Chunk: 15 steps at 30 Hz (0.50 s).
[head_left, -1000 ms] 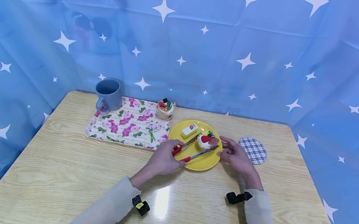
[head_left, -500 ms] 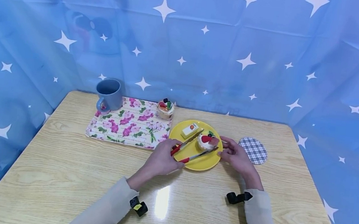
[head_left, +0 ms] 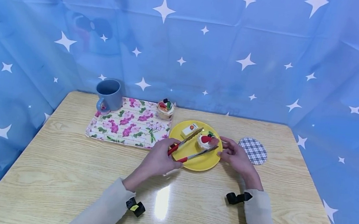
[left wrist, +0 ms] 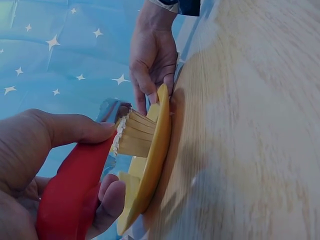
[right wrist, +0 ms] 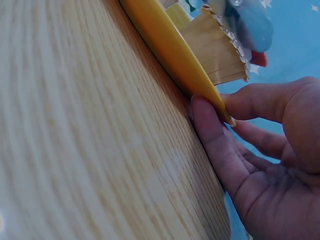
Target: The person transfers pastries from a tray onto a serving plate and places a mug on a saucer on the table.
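Observation:
My left hand [head_left: 157, 160] grips tongs with red handles [left wrist: 77, 192], thumb on one handle and fingers on the other. The metal arms [head_left: 193, 135] are spread, one on each side of a cupcake [head_left: 205, 143] topped with strawberry. That cupcake stands on a yellow plate [head_left: 205, 165], beside a small rectangular cake [head_left: 186, 131]; the upper tong tip lies close to this cake. At the plate's right rim, my right hand [head_left: 238, 160] pinches the edge between thumb and fingers [right wrist: 207, 117]. The wrist views show the cupcake's pleated wrapper [left wrist: 136, 134] from the side.
Left of the plate lies a floral tray [head_left: 131, 129], bearing a blue mug [head_left: 112, 96] and another fruit-topped cupcake [head_left: 165, 111]. A checked round coaster [head_left: 252, 151] is to the right. Behind the wooden table [head_left: 61, 172] hangs a blue star curtain [head_left: 204, 67].
The tongs' arms have spread wider, the upper one moving away from the cupcake. My left hand has drawn slightly left. The plate, cupcake and right hand have stayed in place.

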### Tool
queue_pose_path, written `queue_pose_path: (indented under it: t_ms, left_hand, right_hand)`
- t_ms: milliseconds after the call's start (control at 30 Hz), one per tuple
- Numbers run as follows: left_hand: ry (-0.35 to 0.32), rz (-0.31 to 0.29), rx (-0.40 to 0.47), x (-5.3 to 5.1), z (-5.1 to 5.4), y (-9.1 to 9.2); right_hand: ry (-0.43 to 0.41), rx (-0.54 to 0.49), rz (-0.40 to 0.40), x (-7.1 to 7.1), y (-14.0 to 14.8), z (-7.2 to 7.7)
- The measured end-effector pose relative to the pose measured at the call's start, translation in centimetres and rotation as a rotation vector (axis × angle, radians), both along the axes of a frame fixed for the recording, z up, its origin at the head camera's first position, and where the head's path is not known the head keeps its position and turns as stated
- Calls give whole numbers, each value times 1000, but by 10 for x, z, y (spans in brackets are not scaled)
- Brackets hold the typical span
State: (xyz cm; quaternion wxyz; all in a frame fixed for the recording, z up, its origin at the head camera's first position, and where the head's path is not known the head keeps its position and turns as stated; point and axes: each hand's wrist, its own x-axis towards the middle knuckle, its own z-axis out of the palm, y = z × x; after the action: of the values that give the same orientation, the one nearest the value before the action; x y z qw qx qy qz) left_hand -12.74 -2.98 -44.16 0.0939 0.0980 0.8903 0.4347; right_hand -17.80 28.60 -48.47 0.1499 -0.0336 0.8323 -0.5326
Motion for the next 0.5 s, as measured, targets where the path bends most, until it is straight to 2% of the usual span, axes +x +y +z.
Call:
queue_pose_path:
  t_ms: [133,367,500]
  left_hand:
    - [0,7,2,0,3,-3]
    - [77,24,10,-4,9,-9]
    - [91,34,43,-7,11,-12]
  right_hand:
    - [-6,-1,-2,0,0,0]
    - [0,6,-6,0,-1,0]
    - [-1,11,-7,0,-1,0]
